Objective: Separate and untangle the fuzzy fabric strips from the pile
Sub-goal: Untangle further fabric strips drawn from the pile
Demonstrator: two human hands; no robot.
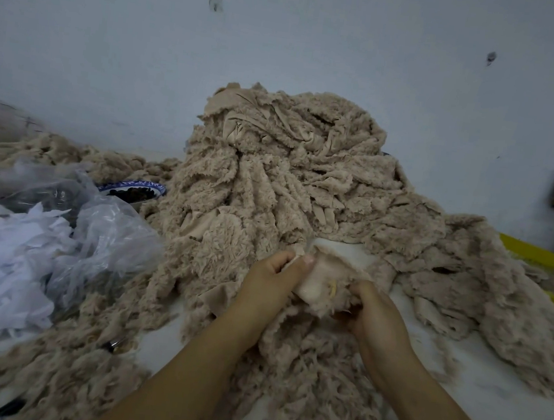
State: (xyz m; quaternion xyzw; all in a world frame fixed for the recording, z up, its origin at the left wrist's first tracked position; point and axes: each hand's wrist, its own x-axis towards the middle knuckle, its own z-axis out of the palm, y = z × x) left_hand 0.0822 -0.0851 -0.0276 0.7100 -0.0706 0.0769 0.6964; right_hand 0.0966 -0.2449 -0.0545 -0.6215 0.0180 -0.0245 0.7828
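one strip held at both ends at the foot of the heap

nearest me, a spill of loose strips (300, 400) lay on the white surface (489, 386) between the person's forearms, likely put there to be clear of the tangle. just beyond it the left grip (272, 274) was clenched on the upper edge of a pale strip (321, 277), thumb pressed onto the cloth's smooth backing. the right grip (374, 315) had its fingers curled into the fuzzy lower end of the same strip. held at two points like that, i judged, the piece could be drawn taut and its snags found. the strip sat at the foot of the pile (289, 177), touching it, so it did not look free yet. off to the left lay a clear plastic bag (103, 225) and white scraps (1, 249), with a blue-rimmed bowl (134, 189) behind them, just beside the pile. to the right the edge of a yellow crate (544, 258) showed under more fabric. the pile rose against a pale wall (286, 39).
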